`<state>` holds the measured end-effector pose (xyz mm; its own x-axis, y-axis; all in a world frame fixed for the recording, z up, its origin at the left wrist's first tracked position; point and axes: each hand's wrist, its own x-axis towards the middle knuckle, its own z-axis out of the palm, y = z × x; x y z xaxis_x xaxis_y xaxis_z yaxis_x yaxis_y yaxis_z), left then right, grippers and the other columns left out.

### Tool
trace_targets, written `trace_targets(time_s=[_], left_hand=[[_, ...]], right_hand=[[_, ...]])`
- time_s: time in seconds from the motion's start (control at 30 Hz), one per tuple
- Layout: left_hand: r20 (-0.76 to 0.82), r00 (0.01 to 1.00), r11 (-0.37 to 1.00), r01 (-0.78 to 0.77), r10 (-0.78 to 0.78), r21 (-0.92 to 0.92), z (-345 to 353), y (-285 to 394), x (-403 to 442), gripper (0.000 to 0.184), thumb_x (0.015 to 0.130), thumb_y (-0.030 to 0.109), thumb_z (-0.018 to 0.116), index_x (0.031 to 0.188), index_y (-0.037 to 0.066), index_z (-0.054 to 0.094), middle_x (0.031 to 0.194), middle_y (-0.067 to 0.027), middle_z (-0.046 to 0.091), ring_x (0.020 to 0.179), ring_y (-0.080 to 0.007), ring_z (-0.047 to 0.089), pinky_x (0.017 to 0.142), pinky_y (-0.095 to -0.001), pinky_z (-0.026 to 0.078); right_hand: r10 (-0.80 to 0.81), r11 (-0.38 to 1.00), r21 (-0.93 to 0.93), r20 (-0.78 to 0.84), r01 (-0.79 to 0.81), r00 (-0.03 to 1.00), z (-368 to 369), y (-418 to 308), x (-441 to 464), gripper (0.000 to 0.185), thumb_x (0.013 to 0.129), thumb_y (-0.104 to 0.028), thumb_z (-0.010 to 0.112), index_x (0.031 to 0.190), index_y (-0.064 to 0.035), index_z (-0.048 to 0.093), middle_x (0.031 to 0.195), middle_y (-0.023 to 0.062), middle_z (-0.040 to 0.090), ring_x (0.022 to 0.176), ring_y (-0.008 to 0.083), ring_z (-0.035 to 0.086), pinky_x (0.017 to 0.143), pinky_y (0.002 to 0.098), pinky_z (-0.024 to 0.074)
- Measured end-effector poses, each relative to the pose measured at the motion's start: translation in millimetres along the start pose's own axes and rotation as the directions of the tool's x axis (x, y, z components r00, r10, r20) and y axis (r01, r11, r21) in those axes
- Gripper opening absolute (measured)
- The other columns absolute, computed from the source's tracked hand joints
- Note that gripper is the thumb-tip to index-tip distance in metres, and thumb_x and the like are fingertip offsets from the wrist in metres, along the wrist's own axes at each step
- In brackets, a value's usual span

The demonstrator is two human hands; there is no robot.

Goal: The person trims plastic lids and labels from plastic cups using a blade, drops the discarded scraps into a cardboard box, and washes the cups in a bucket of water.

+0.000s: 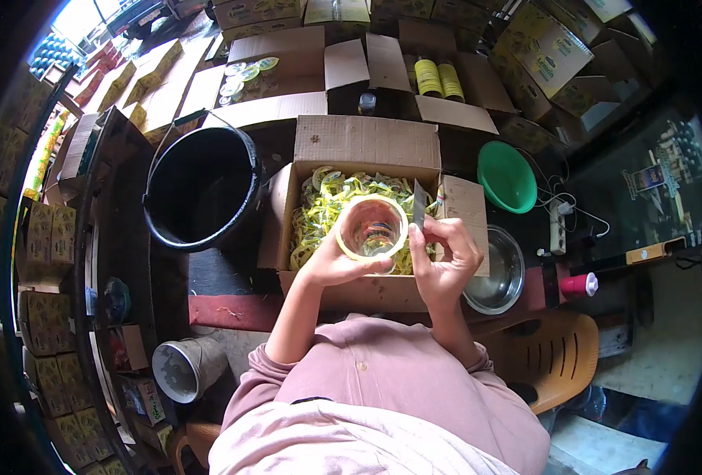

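My left hand (329,263) is wrapped round a clear cup (373,229) with a pale yellow rim, its open mouth tilted up toward me. In my right hand (450,261), thumb and fingers pinch a thin flat grey blade (419,204), which points up beside the cup's right side. Both hands are over the near side of an open cardboard box (367,141). Yellow and green printed plastic scraps (319,206) fill that box. Whether the blade touches the cup's rim, I cannot tell.
A black bucket (202,131) stands left of the box. To the right are a green bowl (507,177), a metal bowl (496,273) and a power strip (557,229). Behind sit open boxes with lidded cups (244,75) and yellow-labelled bottles (438,77). A grey bucket (183,368) lies lower left.
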<state>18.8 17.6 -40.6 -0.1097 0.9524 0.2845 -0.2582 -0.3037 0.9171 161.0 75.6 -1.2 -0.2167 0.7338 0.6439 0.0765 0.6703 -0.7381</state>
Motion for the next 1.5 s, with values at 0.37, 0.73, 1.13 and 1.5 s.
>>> trace_targets(time_s=[0.37, 0.73, 1.13, 1.5], left_hand=[[-0.039, 0.999, 1.000, -0.013, 0.014, 0.024, 2, 5, -6, 0.070, 0.062, 0.009, 0.075, 0.121, 0.005, 0.036, 0.113, -0.0077, 0.046, 0.109, -0.0169, 0.043, 0.094, -0.0313, 0.034], [0.018, 1.000, 0.995, -0.025, 0.023, 0.096, -1, 8, -7, 0.079, 0.060, 0.010, 0.075, 0.125, 0.003, 0.030, 0.117, -0.0089, 0.042, 0.109, -0.0175, 0.044, 0.094, -0.0324, 0.035], [0.158, 0.987, 0.982, -0.065, 0.037, 0.178, -4, 9, -7, 0.086, 0.059, 0.009, 0.075, 0.128, 0.002, 0.023, 0.116, -0.0102, 0.042, 0.107, -0.0187, 0.046, 0.093, -0.0332, 0.036], [-0.011, 1.000, 0.983, -0.024, 0.022, -0.181, -27, -24, -9, 0.074, 0.067, 0.018, 0.066, 0.128, 0.007, 0.026, 0.114, -0.0098, 0.045, 0.107, -0.0211, 0.046, 0.091, -0.0370, 0.037]], right_hand=[[-0.064, 0.997, -0.037, 0.064, 0.066, 0.996, -1, -12, -7, 0.017, 0.066, 0.006, 0.064, 0.082, -0.0004, 0.063, 0.070, 0.0080, 0.059, 0.056, 0.0136, 0.058, 0.051, 0.0237, 0.0454], [0.000, 1.000, 0.014, 0.038, -0.001, 0.999, -7, -9, -8, 0.013, 0.067, 0.009, 0.063, 0.077, 0.0029, 0.060, 0.072, 0.0066, 0.057, 0.061, 0.0103, 0.054, 0.055, 0.0200, 0.0434], [-0.070, 0.996, -0.047, 0.070, 0.073, 0.995, -2, -10, -3, 0.017, 0.063, 0.009, 0.064, 0.078, 0.0014, 0.061, 0.068, 0.0076, 0.057, 0.058, 0.0134, 0.055, 0.053, 0.0233, 0.0431], [0.286, 0.933, 0.203, 0.086, -0.298, 0.954, -15, 23, 9, 0.030, 0.067, 0.005, 0.066, 0.097, -0.0012, 0.061, 0.072, 0.0073, 0.061, 0.062, 0.0111, 0.058, 0.059, 0.0228, 0.0466]])
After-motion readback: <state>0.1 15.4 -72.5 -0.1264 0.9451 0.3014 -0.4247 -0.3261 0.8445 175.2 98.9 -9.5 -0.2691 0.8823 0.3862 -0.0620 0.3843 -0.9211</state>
